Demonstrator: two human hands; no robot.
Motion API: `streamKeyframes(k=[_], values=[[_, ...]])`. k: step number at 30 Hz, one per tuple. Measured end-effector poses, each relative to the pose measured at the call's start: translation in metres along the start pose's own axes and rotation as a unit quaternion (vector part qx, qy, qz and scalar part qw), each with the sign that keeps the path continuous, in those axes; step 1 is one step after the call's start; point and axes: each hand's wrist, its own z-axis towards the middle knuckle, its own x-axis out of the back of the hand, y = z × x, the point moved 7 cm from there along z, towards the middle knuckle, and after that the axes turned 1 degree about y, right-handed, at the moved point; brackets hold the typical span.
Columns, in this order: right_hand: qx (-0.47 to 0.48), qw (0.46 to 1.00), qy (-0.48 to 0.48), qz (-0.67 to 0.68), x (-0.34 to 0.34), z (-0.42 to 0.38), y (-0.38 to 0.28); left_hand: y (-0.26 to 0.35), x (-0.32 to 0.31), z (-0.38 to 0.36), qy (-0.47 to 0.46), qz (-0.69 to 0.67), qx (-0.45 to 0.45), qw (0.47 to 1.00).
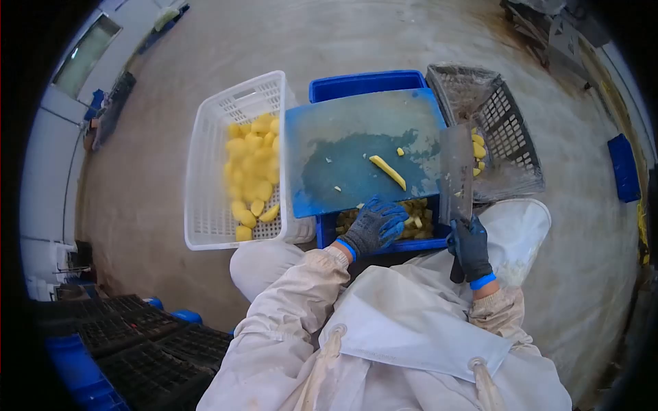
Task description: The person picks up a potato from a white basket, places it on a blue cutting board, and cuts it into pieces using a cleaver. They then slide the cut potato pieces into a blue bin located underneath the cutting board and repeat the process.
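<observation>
My right hand point(469, 250), in a dark glove with a blue cuff, is wrapped around the dark handle of a cleaver point(455, 171). Its broad blade points away from me along the right edge of the blue cutting board point(363, 133). A long peeled potato strip point(388, 172) lies on the wet board, with a small potato piece point(401, 151) and scraps around it. My left hand point(375, 225), gloved too, is at the board's near edge, fingers stretched out and nothing visible in them. Beneath it, a blue bin point(327, 233) contains cut potato pieces point(415, 218).
To the left stands a white crate point(193, 178) of peeled potatoes point(252, 161). A plastic-lined dark crate point(510, 113) with a few potato pieces point(478, 147) is at the right. Behind the board shows a blue tub point(367, 82). Black crates point(144, 342) sit lower left.
</observation>
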Motion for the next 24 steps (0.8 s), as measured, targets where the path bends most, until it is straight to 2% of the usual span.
streamKeyframes(k=[1,2,4,5,6,7,8,9,11,12,14,16,18,20,24], values=[[-0.002,1.000,-0.004,0.000,0.001,0.000,-0.002,0.001,0.004,0.003,-0.023,-0.073,0.012,0.997],[-0.005,1.000,-0.007,-0.002,0.001,-0.001,-0.001,0.000,0.010,0.012,-0.027,-0.074,0.011,0.997],[-0.002,1.000,-0.018,0.019,0.001,-0.002,0.002,-0.008,0.050,0.043,0.110,0.056,0.011,0.992],[0.007,0.999,-0.032,0.038,0.001,-0.003,0.002,-0.018,0.051,0.052,0.106,0.052,0.010,0.993],[0.006,0.999,-0.029,0.038,0.004,-0.003,0.002,-0.035,0.047,0.060,0.059,0.134,0.038,0.988],[0.030,0.999,-0.037,-0.017,0.004,-0.003,-0.001,-0.049,0.042,0.061,0.013,0.217,0.067,0.974],[0.054,0.995,-0.044,-0.070,0.003,-0.002,-0.003,-0.054,0.040,0.055,0.012,0.218,0.067,0.974],[0.054,0.995,-0.046,-0.068,0.005,0.002,-0.001,-0.054,0.040,0.046,0.028,0.202,0.054,0.977],[0.157,0.958,-0.065,-0.232,0.001,0.008,-0.006,-0.054,0.039,0.029,0.040,0.189,0.043,0.980],[0.155,0.958,-0.069,-0.230,-0.002,0.008,-0.011,-0.054,0.039,0.019,0.047,0.154,0.053,0.986],[0.272,0.862,-0.093,-0.417,-0.021,0.005,-0.039,-0.055,0.032,0.003,0.055,0.118,0.068,0.989],[0.287,0.854,-0.109,-0.420,-0.033,0.011,-0.044,-0.056,0.031,-0.008,0.106,0.126,0.086,0.983],[0.304,0.846,-0.121,-0.421,-0.041,0.021,-0.045,-0.052,0.024,-0.010,0.113,0.127,0.082,0.982],[0.302,0.811,-0.151,-0.478,-0.050,0.030,-0.033,-0.049,0.021,-0.008,0.119,0.126,0.076,0.982],[0.281,0.793,-0.161,-0.515,-0.064,0.029,-0.044,-0.045,0.021,0.000,0.119,0.130,0.079,0.981]])
